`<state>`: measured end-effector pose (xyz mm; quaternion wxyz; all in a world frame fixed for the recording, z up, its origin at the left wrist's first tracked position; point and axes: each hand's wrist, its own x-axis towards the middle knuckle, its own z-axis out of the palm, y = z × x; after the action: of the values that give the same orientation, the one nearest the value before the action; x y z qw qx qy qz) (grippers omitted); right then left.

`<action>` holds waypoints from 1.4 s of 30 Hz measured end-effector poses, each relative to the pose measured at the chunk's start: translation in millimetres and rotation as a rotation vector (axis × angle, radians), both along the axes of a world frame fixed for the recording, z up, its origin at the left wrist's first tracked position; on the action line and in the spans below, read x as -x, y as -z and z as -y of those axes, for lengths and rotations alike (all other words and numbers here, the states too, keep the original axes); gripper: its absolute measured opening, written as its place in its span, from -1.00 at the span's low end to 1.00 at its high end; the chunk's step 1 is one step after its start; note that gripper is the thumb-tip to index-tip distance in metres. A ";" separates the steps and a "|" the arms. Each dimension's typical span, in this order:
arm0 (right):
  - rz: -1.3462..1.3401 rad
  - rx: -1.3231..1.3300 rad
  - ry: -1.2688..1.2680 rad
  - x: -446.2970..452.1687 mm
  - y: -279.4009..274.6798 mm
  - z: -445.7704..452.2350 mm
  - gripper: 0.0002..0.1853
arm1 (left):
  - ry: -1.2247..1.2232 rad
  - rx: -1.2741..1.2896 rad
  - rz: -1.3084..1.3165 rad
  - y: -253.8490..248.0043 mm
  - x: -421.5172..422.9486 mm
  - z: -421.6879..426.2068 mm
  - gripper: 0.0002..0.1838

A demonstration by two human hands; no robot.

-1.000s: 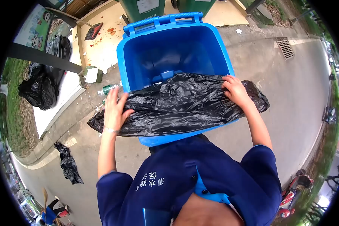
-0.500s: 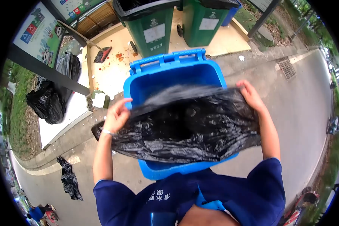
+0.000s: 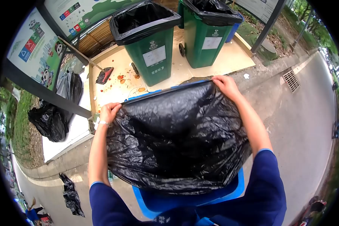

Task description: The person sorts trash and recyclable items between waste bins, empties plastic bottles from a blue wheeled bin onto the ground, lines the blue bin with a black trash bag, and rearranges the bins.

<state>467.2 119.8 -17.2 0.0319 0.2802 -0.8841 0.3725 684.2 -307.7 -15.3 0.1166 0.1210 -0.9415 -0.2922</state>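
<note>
A black plastic bag [image 3: 177,139] is spread wide over the blue bin [image 3: 237,188], covering most of its opening. My left hand [image 3: 110,112] pinches the bag's far edge at its left corner. At the right end of the same edge, my right hand [image 3: 225,86] grips the plastic with fingers closed. The edge is stretched taut between both hands, near the bin's far rim. The near part of the bag bulges above the bin's front, where the blue inner wall shows. The inside of the bin is mostly hidden.
Two green bins [image 3: 150,64] [image 3: 203,45] lined with black bags stand ahead on a pale platform. A broom [image 3: 105,75] and full black bags [image 3: 51,120] are at the left. Another black bag [image 3: 71,196] lies on the pavement. A drain grate [image 3: 291,81] is at the right.
The bag has been opened out and pulled forward over the bin. My hands, earlier loosely at its sides, now grip its far edge. The view has tilted up, showing more of the green bins.
</note>
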 end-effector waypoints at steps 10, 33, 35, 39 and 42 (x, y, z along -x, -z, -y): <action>-0.164 -0.379 0.095 -18.6 17.6 17.5 -0.85 | 0.033 0.227 -0.042 22.2 14.4 -16.7 -0.88; 0.306 -0.611 0.605 -314.5 -29.1 -150.7 -0.81 | -0.108 -0.653 0.227 15.7 -293.0 -128.5 -0.74; 0.373 -0.466 0.614 -340.6 -18.9 -165.3 -0.78 | -0.157 -1.325 0.210 14.0 -306.0 -145.3 -0.74; 0.945 0.600 0.706 -374.8 15.5 -177.9 -0.72 | -0.199 -1.661 0.052 21.3 -325.2 -168.1 -0.66; 1.048 1.562 0.370 -374.4 33.9 -167.3 -0.67 | -0.178 -1.845 -0.027 16.8 -317.0 -181.0 -0.59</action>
<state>841.6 287.1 -51.1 -0.1314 -0.1663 -0.3184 0.9240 1001.3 -126.7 -32.1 0.0070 0.2344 -0.3219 -0.9173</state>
